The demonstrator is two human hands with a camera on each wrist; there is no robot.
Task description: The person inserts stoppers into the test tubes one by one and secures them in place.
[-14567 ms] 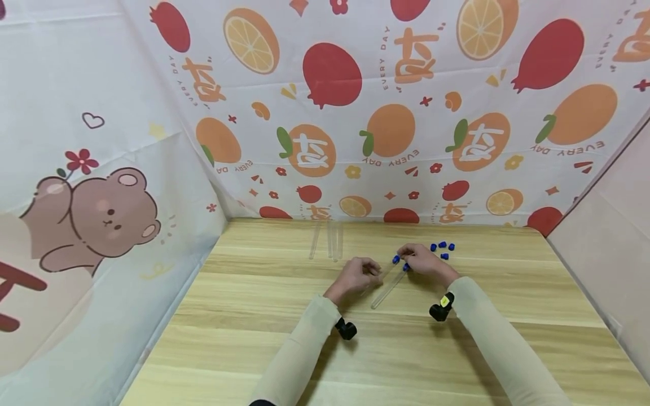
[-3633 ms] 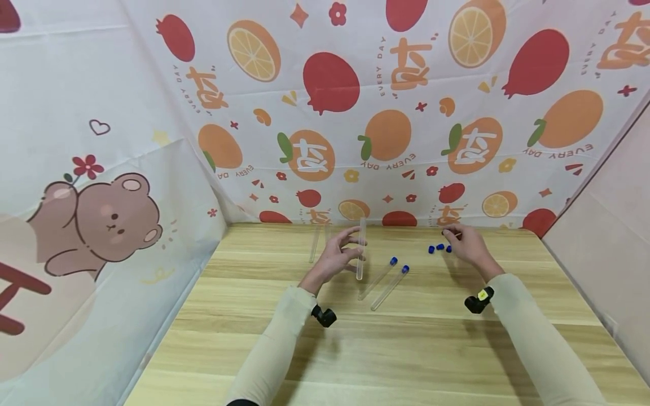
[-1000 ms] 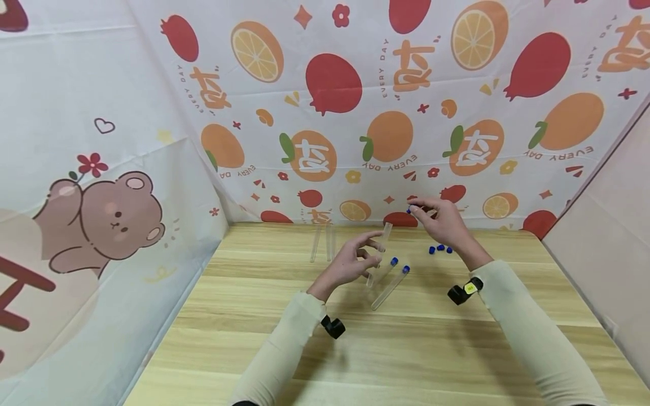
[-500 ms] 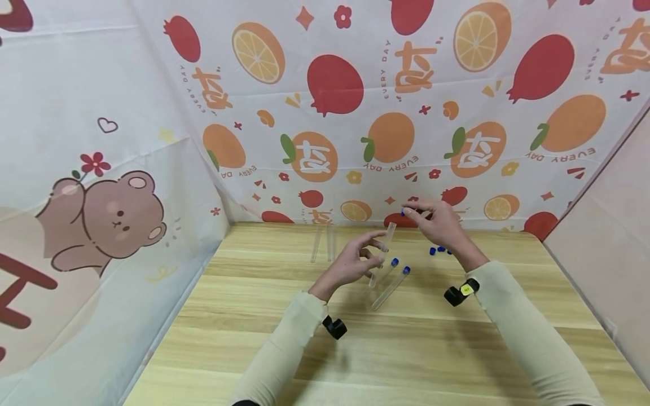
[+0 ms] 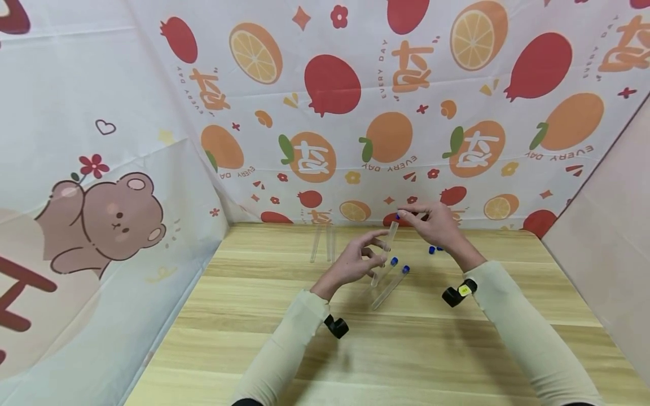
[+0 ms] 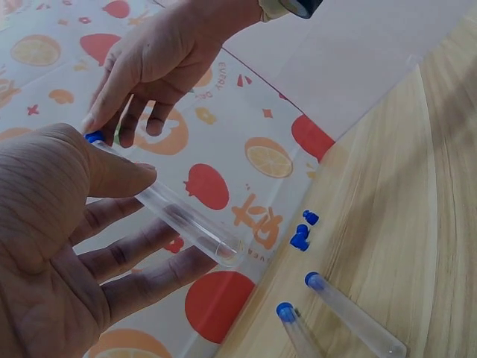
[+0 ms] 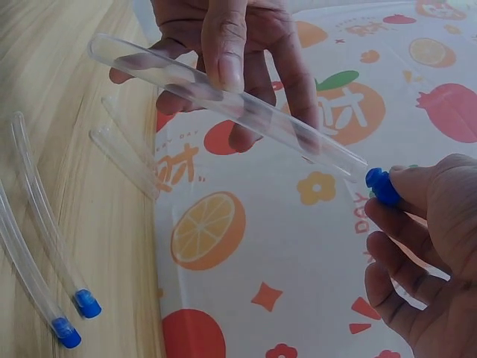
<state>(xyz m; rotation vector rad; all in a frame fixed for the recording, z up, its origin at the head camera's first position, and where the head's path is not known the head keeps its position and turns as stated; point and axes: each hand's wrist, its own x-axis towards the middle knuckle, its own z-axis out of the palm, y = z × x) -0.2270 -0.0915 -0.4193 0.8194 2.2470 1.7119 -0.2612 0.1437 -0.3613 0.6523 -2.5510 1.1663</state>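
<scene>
My left hand (image 5: 352, 262) holds a clear test tube (image 7: 246, 112) at a tilt above the table, thumb on one side and fingers on the other. Between thumb and index finger, my right hand (image 5: 437, 225) pinches a blue stopper (image 7: 382, 186). It sits right by the tube's open upper end, narrow end toward the mouth; in the right wrist view a slight gap seems to separate them. Below the hands, two test tubes with blue stoppers lie side by side on the table, one nearer (image 5: 390, 291) and one partly hidden (image 6: 297, 335) behind the held tube in the head view.
Loose blue stoppers (image 6: 300, 237) lie on the wooden table (image 5: 244, 316) at the back right, partly behind my right hand in the head view. Several unstoppered clear tubes (image 5: 331, 243) lie at the back left. A fruit-print cloth (image 5: 284, 101) hangs behind the table.
My right hand picked a stopper from the loose group and brought it left to the tube's mouth. My left hand moved right, tilting the tube. Earlier, both hands were at the now stoppered tubes.
</scene>
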